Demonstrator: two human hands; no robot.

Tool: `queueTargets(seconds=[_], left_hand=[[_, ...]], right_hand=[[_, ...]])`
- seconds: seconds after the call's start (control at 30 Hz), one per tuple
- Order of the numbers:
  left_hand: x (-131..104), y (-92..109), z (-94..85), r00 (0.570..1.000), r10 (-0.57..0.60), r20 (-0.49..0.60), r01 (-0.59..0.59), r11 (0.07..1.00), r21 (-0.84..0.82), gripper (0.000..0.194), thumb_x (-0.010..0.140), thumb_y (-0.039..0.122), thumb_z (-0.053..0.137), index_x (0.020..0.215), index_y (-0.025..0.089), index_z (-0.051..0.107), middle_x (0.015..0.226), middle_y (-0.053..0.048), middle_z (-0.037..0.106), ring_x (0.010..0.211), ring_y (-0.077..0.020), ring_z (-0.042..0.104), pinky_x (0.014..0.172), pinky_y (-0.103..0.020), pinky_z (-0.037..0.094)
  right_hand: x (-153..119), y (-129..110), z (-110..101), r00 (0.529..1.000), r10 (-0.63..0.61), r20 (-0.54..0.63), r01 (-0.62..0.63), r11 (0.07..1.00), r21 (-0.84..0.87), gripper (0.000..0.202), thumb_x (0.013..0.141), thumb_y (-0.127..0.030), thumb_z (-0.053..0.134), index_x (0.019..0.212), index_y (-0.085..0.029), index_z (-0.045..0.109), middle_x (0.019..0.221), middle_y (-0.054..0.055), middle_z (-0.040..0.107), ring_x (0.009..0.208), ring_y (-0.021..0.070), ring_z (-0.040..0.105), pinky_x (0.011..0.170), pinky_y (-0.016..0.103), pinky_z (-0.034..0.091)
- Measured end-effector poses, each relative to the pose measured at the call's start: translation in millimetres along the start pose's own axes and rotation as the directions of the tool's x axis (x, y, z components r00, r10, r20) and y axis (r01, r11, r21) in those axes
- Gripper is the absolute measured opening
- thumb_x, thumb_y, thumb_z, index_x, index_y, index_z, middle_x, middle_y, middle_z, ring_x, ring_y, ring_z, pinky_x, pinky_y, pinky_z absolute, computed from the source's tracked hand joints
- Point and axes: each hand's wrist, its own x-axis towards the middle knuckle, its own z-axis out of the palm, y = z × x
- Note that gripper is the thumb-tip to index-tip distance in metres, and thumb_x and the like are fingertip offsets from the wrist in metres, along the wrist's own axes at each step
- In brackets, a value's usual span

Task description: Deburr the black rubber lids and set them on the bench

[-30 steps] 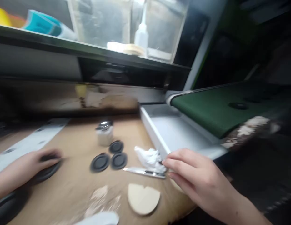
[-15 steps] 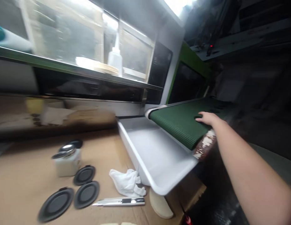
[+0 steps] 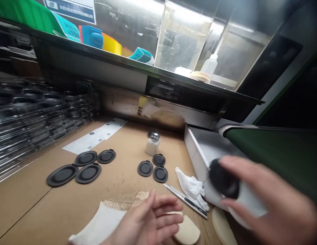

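Between the thumb and fingers of my right hand (image 3: 270, 197) is a round black plastic lid (image 3: 223, 178), blurred by motion and held above the edge of the white tray (image 3: 199, 146). My left hand (image 3: 153, 217) is open, palm turned up and fingers apart, over the cardboard near a white cloth (image 3: 102, 221) and a cream-coloured pad (image 3: 187, 231). Beyond it, similar black lids (image 3: 160, 174) lie in a cluster of three, and another group of lids (image 3: 88, 173) lies farther left.
A dispenser bottle with a metal top (image 3: 152, 144) stands behind the lids. Right of centre lie a utility knife (image 3: 186, 200) and a crumpled white cloth (image 3: 190, 185). Stacked clear trays (image 3: 38, 119) line the left side. The green conveyor belt (image 3: 273, 146) runs at right, beneath a shelf (image 3: 109, 61).
My right hand has come back from over the conveyor belt with a black lid in it. My left hand has entered the view. The camera has turned left.
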Motion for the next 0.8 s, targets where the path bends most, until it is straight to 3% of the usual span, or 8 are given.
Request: queueTargets(seconds=[0.07,0.17,0.23,0.3,0.4,0.5,0.7,0.8], left_hand=[[3.9,-17.4,1.7,0.998,-0.056,0.033,0.061,0.982,-0.18,0.04,0.084,0.044,0.046,0.099,0.014,0.067,0.102,-0.014,0.069,0.087,-0.0238,0.066,0.083,-0.036,0.046],[1.8,-23.0,-10.3,0.999,-0.049,-0.021,0.04,0.947,-0.32,0.039,0.085,0.042,0.047,0.106,0.013,0.062,0.103,-0.013,0.069,0.09,-0.0232,0.066,0.089,-0.038,0.044],[-3.4,-18.9,-22.0,0.993,-0.018,-0.113,-0.019,0.947,-0.32,0.039,0.085,0.037,0.049,0.111,0.011,0.058,0.107,-0.016,0.068,0.1,-0.0256,0.062,0.094,-0.041,0.041],[-8.8,-13.2,-32.9,0.981,0.038,-0.19,-0.088,0.961,-0.264,0.038,0.085,0.033,0.051,0.115,0.01,0.054,0.109,-0.019,0.066,0.107,-0.0282,0.059,0.096,-0.044,0.04],[-13.2,-6.4,-44.7,0.972,0.111,-0.208,-0.154,0.967,-0.204,0.038,0.086,0.03,0.05,0.118,0.01,0.051,0.113,-0.022,0.063,0.111,-0.0301,0.056,0.098,-0.046,0.039],[-12.0,-2.9,-51.3,0.969,0.122,-0.215,-0.163,0.968,-0.189,0.037,0.087,0.028,0.048,0.119,0.01,0.051,0.115,-0.023,0.062,0.113,-0.0298,0.054,0.099,-0.045,0.038],[-5.5,-4.1,-56.6,0.972,0.091,-0.215,-0.145,0.957,-0.251,0.037,0.086,0.038,0.046,0.106,0.01,0.061,0.111,-0.02,0.065,0.113,-0.0299,0.054,0.098,-0.04,0.039],[-5.4,-6.3,-58.6,0.972,0.121,-0.203,-0.169,0.956,-0.239,0.039,0.086,0.04,0.045,0.102,0.01,0.063,0.111,-0.019,0.065,0.112,-0.0294,0.054,0.1,-0.04,0.038]], right_hand=[[-8.0,-60.7,36.6,0.977,-0.164,0.138,0.159,0.986,0.048,0.054,0.078,-0.04,0.06,0.126,-0.021,0.048,0.123,0.01,0.055,0.104,0.0228,0.058,0.078,0.03,0.055],[-26.3,-98.7,71.3,0.965,-0.205,0.164,0.187,0.975,0.123,0.061,0.078,-0.055,0.054,0.125,-0.016,0.047,0.119,0.015,0.056,0.102,0.0252,0.059,0.074,0.033,0.057],[-40.6,-99.7,81.0,0.966,-0.161,0.2,0.136,0.982,0.131,0.063,0.078,-0.055,0.053,0.125,-0.014,0.047,0.12,0.017,0.056,0.104,0.0268,0.058,0.075,0.036,0.056],[-54.7,-96.1,85.7,0.961,-0.077,0.267,0.05,0.993,0.105,0.053,0.079,-0.043,0.057,0.123,-0.014,0.048,0.119,0.015,0.057,0.104,0.0265,0.058,0.077,0.038,0.056],[-72.1,-96.4,93.0,0.922,0.048,0.384,-0.081,0.994,0.07,0.045,0.075,-0.027,0.061,0.118,-0.02,0.053,0.118,0.011,0.058,0.103,0.0255,0.059,0.08,0.039,0.055],[-79.7,-98.2,100.4,0.877,0.168,0.45,-0.222,0.973,0.07,0.042,0.076,-0.024,0.059,0.118,-0.024,0.053,0.121,0.009,0.056,0.107,0.0247,0.056,0.084,0.04,0.053],[-63.8,-102.3,93.5,0.888,0.334,0.316,-0.416,0.876,0.242,0.032,0.084,-0.017,0.04,0.114,-0.022,0.051,0.106,0.005,0.062,0.098,0.0173,0.059,0.081,0.029,0.052],[-50.5,-128.9,95.4,0.938,0.303,0.17,-0.342,0.888,0.308,0.031,0.082,-0.015,0.045,0.111,-0.02,0.052,0.101,0.007,0.061,0.09,0.0163,0.06,0.076,0.026,0.052]])
